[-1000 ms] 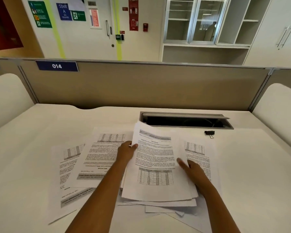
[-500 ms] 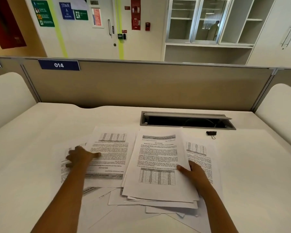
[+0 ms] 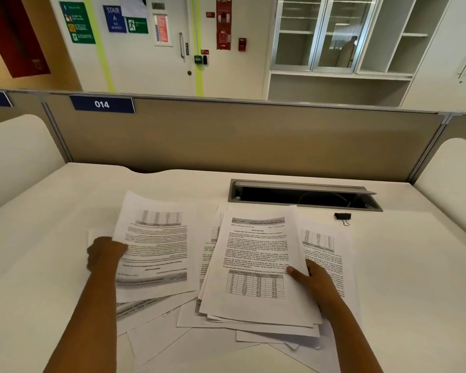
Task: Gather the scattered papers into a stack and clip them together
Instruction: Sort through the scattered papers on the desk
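Printed white papers lie on the white desk (image 3: pixel 401 265). A rough stack (image 3: pixel 256 267) with a text-and-table page on top sits in the middle, and my right hand (image 3: pixel 311 278) holds its right edge, thumb on top. My left hand (image 3: pixel 104 254) grips the left edge of another printed sheet (image 3: pixel 156 249), which is lifted and blurred. More sheets (image 3: pixel 156 337) lie scattered under and in front of both. One sheet (image 3: pixel 326 254) lies under the stack to the right. A small black binder clip (image 3: pixel 342 216) rests on the desk at the back right, apart from both hands.
An open cable slot (image 3: pixel 301 196) with a metal flap is set into the desk behind the papers. A beige partition (image 3: pixel 226 138) labelled 014 walls the far edge. White rounded side panels (image 3: pixel 452 179) stand at the left and right.
My left hand left the stack, reached left to the printed sheet, took hold of its edge and lifted it. My right hand stays on the stack's right edge.
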`<action>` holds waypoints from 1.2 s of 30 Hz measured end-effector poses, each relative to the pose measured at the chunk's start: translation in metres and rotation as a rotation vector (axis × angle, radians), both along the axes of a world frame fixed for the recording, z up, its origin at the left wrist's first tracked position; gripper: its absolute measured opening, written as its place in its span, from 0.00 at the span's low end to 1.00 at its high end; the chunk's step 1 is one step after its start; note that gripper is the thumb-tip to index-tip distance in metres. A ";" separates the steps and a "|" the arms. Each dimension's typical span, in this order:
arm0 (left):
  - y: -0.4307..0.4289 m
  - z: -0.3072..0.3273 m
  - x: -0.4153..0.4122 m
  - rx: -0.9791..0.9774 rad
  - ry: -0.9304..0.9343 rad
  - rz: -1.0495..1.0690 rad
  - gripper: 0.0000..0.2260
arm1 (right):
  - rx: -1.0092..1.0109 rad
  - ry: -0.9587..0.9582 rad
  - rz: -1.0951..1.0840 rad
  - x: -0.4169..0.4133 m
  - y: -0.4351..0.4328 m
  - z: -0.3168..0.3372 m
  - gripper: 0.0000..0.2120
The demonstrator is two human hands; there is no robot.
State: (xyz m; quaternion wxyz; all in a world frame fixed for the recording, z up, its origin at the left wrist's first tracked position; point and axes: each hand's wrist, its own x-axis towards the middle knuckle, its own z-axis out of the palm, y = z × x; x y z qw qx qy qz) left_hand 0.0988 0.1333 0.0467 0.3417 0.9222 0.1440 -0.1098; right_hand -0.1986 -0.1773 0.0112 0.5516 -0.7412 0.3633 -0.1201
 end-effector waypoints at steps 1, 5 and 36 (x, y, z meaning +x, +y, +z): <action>0.010 -0.001 0.000 0.021 0.009 0.047 0.20 | -0.004 -0.001 0.000 0.000 0.000 0.000 0.14; 0.034 -0.002 -0.009 0.067 0.153 0.149 0.39 | -0.006 -0.011 -0.002 0.001 0.000 -0.001 0.13; -0.016 0.133 -0.036 -0.695 -0.403 -0.235 0.20 | 0.023 -0.040 0.002 -0.001 0.003 0.003 0.12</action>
